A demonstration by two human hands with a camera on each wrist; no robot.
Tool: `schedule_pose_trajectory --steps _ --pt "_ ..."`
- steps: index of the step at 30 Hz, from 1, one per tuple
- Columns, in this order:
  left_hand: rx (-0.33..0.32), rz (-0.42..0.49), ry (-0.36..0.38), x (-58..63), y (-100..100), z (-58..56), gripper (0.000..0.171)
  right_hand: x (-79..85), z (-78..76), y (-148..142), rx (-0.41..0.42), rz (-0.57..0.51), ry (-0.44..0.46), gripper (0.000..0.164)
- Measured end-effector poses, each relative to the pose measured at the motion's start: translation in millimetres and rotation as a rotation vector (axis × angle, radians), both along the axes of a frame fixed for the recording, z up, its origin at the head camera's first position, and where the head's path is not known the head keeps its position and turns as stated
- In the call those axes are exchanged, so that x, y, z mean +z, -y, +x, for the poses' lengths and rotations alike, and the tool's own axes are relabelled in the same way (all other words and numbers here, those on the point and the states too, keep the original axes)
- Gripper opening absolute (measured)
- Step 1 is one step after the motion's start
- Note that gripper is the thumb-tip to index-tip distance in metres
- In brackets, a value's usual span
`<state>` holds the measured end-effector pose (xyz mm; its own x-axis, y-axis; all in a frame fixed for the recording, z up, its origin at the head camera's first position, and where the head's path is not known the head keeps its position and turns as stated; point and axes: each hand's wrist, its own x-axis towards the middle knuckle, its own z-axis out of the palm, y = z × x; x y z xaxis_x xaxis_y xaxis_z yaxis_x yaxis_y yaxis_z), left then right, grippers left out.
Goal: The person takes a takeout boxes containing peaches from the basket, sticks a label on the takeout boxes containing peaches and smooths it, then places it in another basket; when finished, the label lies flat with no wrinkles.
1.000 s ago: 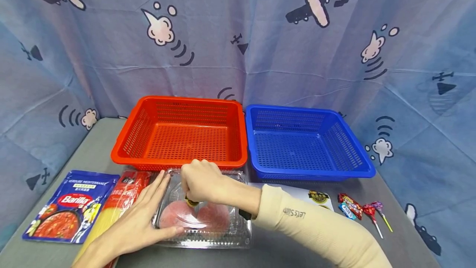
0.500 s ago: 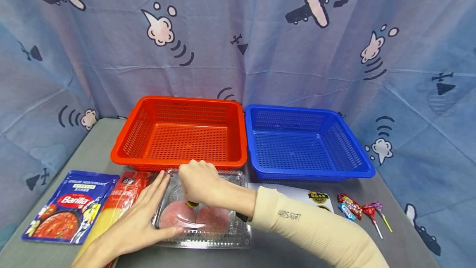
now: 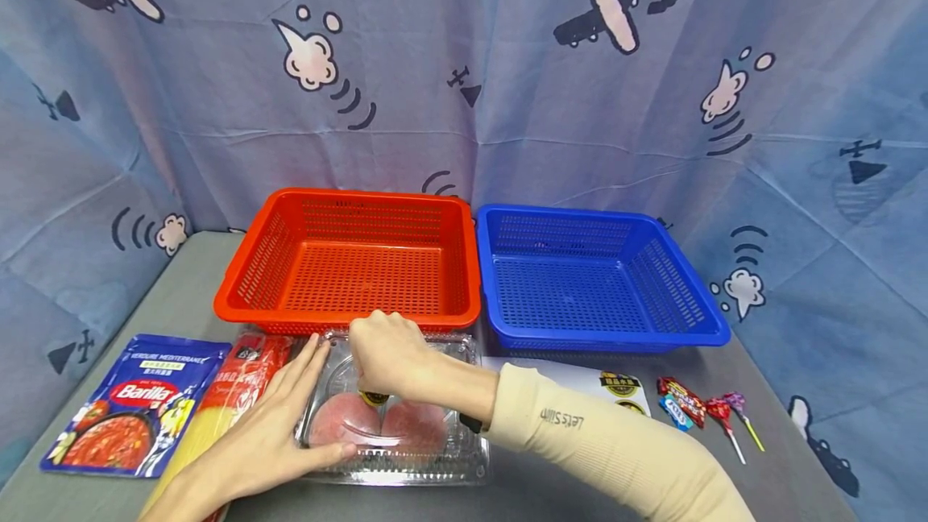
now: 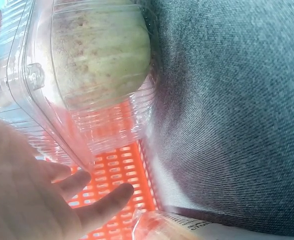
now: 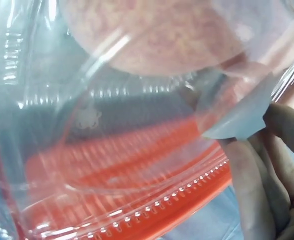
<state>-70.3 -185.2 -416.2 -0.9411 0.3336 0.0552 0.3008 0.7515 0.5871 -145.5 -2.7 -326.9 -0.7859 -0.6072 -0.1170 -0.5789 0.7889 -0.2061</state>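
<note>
A clear plastic clamshell box (image 3: 406, 472) with large pink round fruit (image 3: 344, 419), peach-like, lies before me. My left hand (image 3: 271, 437) rests against its left side with fingers straight and thumb at the front corner; in the left wrist view those fingers (image 4: 107, 202) look extended. Above the lid, my right hand (image 3: 387, 357) pinches the edge of a round black-and-gold sticker (image 3: 374, 398). Seen from the right wrist, the sticker (image 5: 241, 112) is partly lifted off the lid, its pale back curling up between thumb and fingers. Part of the lid is hidden under my right hand and forearm.
Behind the box stand a red basket (image 3: 348, 315) and a blue basket (image 3: 609, 342). A blue Barilla pouch (image 3: 134, 409) and a spaghetti pack (image 3: 217, 401) lie left. Rightward are a sticker sheet (image 3: 573, 377), wrapped candies (image 3: 681, 401) and lollipops (image 3: 725, 417).
My right hand has shifted very slightly left, still pinching the sticker. My left hand stays in place at the box.
</note>
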Motion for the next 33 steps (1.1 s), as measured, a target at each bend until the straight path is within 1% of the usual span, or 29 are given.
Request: schedule_pose_trajectory --steps 6,10,16,20,24,27,31,33 --pt "-0.002 0.002 -0.012 -0.4 -1 0.0 0.118 -0.4 -1.0 3 -0.036 0.039 -0.012 0.033" --pt "-0.003 0.003 -0.018 0.0 -1 0.2 0.119 -0.6 -0.6 4 -0.048 0.041 -0.004 0.033" --pt "-0.005 0.007 -0.025 0.0 -1 0.0 0.119 -0.8 1.2 5 -0.018 0.050 -0.007 0.039" --pt "-0.008 0.009 -0.014 -0.4 -1 0.1 0.119 0.7 2.4 1 0.028 0.026 -0.004 0.040" --pt "-0.007 0.010 0.001 -0.3 -1 0.4 0.119 4.0 6.0 -4 0.060 0.045 -0.047 0.034" --pt "-0.001 0.008 0.000 0.1 -1 0.1 0.119 4.9 10.2 -6 0.060 0.085 -0.085 0.029" --pt "0.004 0.007 0.004 0.4 0 -0.4 0.120 4.1 14.6 -7 0.066 0.110 -0.093 0.035" --pt "0.006 0.007 0.017 0.6 0 -0.3 0.120 3.5 15.9 -9 0.072 0.113 -0.089 0.032"
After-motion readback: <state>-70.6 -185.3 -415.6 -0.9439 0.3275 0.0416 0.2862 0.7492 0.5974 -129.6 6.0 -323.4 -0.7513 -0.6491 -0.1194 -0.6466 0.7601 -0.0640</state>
